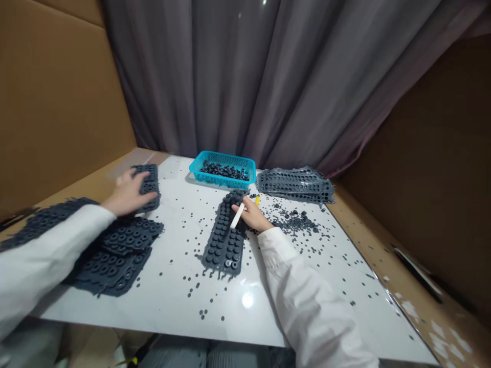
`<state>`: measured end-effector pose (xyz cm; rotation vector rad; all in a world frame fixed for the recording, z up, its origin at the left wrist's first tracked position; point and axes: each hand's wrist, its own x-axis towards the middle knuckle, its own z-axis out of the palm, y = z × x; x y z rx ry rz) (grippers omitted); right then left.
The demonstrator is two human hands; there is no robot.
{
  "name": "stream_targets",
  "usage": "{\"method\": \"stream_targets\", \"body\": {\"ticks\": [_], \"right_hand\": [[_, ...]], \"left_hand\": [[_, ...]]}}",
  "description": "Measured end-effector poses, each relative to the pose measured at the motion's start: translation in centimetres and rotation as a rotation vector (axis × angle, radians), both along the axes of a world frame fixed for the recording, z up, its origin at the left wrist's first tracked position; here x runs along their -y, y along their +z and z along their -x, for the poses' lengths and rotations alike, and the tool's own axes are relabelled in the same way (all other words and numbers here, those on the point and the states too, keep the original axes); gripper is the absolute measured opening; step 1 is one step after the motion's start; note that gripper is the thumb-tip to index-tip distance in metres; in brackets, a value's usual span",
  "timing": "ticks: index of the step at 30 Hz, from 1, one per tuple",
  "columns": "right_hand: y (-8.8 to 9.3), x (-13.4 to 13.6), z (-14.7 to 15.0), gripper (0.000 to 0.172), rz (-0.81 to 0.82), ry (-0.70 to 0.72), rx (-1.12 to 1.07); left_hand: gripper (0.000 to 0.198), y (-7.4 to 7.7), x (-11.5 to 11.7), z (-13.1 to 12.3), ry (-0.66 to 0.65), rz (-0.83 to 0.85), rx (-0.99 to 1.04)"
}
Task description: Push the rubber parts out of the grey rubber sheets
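Observation:
My right hand (253, 213) is closed on a white stick-like tool (238, 216) above a dark rubber sheet (219, 248) with rows of round knobs. That sheet lies in the middle of the white table, its ragged short edge toward me. On the left, my left hand (130, 193) is stretched out with its fingers apart, slightly blurred, over another dark knobbed sheet (152, 179). Whether it touches that sheet I cannot tell. Under my left forearm are several stacked dark sheets (111, 266) with ring-shaped knobs. Just past my right hand shows a small yellow piece (257, 200).
A turquoise basket (223, 183) holding small dark round parts stands at the back. To its right lie dark sheets (293, 184) with rows of holes. A pile of dark bits (297, 222) sits at right, with small discs scattered over the white table (268, 317). Cardboard walls flank both sides.

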<state>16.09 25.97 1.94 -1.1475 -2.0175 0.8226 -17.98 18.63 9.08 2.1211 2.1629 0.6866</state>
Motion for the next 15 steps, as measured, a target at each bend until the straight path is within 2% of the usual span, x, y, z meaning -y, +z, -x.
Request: {"method": "stream_targets", "body": {"ticks": [2,3,4,5,6,9,11,13,15], "right_hand": [[0.7,0.1,-0.6,0.024,-0.022,-0.019,0.039],[1.3,0.1,-1.0,0.022,-0.028,-0.031,0.057],[2.1,0.1,-1.5,0.022,-0.031,-0.045,0.076],[3.0,0.2,-2.0,0.023,-0.032,-0.058,0.092],[4.0,0.4,-2.6,0.025,-0.033,-0.070,0.108],[6.8,2.4,-3.9,0.031,-0.132,-0.167,0.127],[7.4,5.2,-4.2,0.029,-0.202,-0.117,0.076],[6.6,8.8,-4.2,0.025,-0.149,0.059,0.005],[4.7,12.4,-4.0,0.023,-0.094,0.166,-0.087]], "left_hand": [[0.043,-1.1,3.4,-4.4,-0.241,0.033,-0.024],[0.038,-1.8,5.4,-6.7,-0.415,0.071,-0.039],[0.037,-2.7,7.5,-8.9,-0.643,0.102,-0.080],[0.040,-3.5,9.3,-10.9,-0.780,0.115,-0.112],[0.044,-4.3,10.9,-12.5,-0.845,0.096,-0.118],[0.055,-5.9,13.1,-15.2,-0.957,0.096,-0.142],[0.056,-6.3,13.0,-15.5,-0.962,0.101,-0.157],[0.053,-6.5,12.5,-15.4,-0.957,0.104,-0.168],[0.052,-6.6,12.1,-15.2,-0.967,0.107,-0.179]]}}
